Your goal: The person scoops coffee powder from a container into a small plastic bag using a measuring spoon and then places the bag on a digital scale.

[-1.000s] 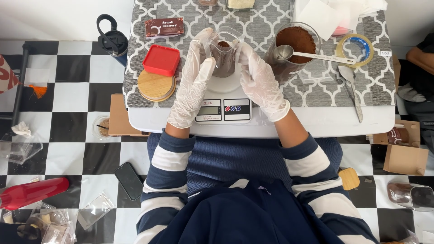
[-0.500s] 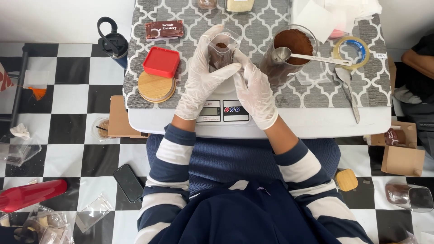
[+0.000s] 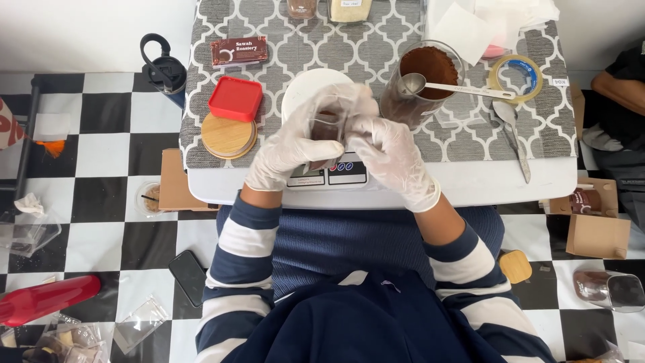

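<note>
A small clear plastic pouch with brown powder at its bottom (image 3: 329, 128) is held above the white digital scale (image 3: 322, 176), at the near edge of the table. The left hand (image 3: 292, 151) in a thin white glove grasps its left side; the gloved right hand (image 3: 393, 158) pinches its right edge. Beside them stands a glass jar of brown powder (image 3: 423, 81) with a metal measuring spoon (image 3: 443, 86) across its rim. A red square lid (image 3: 235, 99) rests on a round wooden lid (image 3: 228, 136); behind lies a brown rectangular box (image 3: 239, 50).
</note>
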